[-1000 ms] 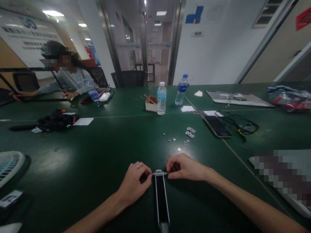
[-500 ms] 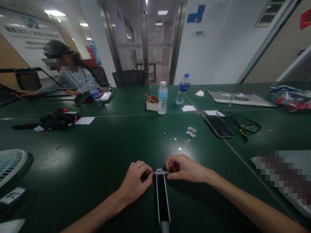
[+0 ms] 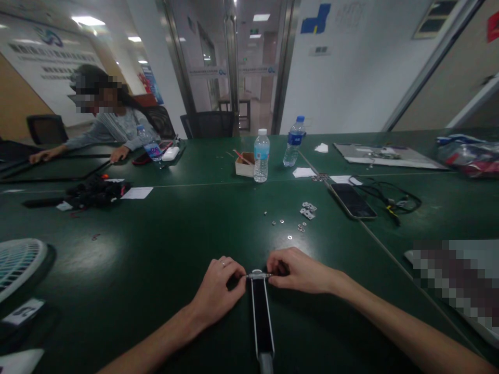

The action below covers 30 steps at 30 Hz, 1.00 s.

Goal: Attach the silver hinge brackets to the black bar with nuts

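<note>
Metal crossbar (image 3: pixel 258 276) sits between curled left hand (image 3: pixel 219 285) and right hand (image 3: pixel 298 270), each grip pinching one end

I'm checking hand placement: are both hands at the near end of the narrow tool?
No, the left hand and right hand are at the narrow tool's far end.

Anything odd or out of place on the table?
Slightly untidy only: small metal rings lie loose and scattered beyond the right hand, while the metal plates nearby are bunched together. No spill or damage visible.
</note>
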Available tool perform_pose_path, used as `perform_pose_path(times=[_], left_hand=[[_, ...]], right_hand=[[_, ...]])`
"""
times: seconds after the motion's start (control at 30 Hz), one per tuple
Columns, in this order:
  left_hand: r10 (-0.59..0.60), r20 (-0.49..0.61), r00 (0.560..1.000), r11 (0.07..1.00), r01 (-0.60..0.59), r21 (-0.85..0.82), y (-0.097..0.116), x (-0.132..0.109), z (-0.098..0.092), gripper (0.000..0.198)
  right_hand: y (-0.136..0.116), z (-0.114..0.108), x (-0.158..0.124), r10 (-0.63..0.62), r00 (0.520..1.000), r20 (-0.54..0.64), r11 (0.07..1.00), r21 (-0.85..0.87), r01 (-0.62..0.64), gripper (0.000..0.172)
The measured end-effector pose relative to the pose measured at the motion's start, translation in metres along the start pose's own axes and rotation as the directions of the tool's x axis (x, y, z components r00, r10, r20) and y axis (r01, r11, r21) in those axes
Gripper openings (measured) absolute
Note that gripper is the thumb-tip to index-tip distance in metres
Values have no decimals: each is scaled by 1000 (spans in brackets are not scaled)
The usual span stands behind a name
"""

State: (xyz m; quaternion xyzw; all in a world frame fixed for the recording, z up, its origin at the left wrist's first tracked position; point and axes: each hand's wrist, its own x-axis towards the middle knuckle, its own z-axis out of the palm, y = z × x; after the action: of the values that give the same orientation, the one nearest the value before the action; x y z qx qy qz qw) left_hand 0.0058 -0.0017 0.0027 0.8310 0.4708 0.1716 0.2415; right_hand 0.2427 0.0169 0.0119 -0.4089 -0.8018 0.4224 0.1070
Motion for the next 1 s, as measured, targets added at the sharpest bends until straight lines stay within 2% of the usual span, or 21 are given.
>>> perform_pose_path(times=[0.17, 0.5, 1.0], left_hand=[[-12, 4, 1000, 1000, 12, -5, 0, 0, -1, 14], [-5, 1, 1000, 1000, 5, 1, -2, 0, 1, 14], [-5, -7, 1000, 1000, 5, 5, 1, 1, 0, 15]], right_hand=[[-4, -1, 0, 33, 999, 15, 999, 14, -33, 16], [-4, 3, 1, 3, 1000, -24, 1000, -25, -4, 15], [-3, 3, 1, -1, 1000, -20, 1000, -29, 0, 14]])
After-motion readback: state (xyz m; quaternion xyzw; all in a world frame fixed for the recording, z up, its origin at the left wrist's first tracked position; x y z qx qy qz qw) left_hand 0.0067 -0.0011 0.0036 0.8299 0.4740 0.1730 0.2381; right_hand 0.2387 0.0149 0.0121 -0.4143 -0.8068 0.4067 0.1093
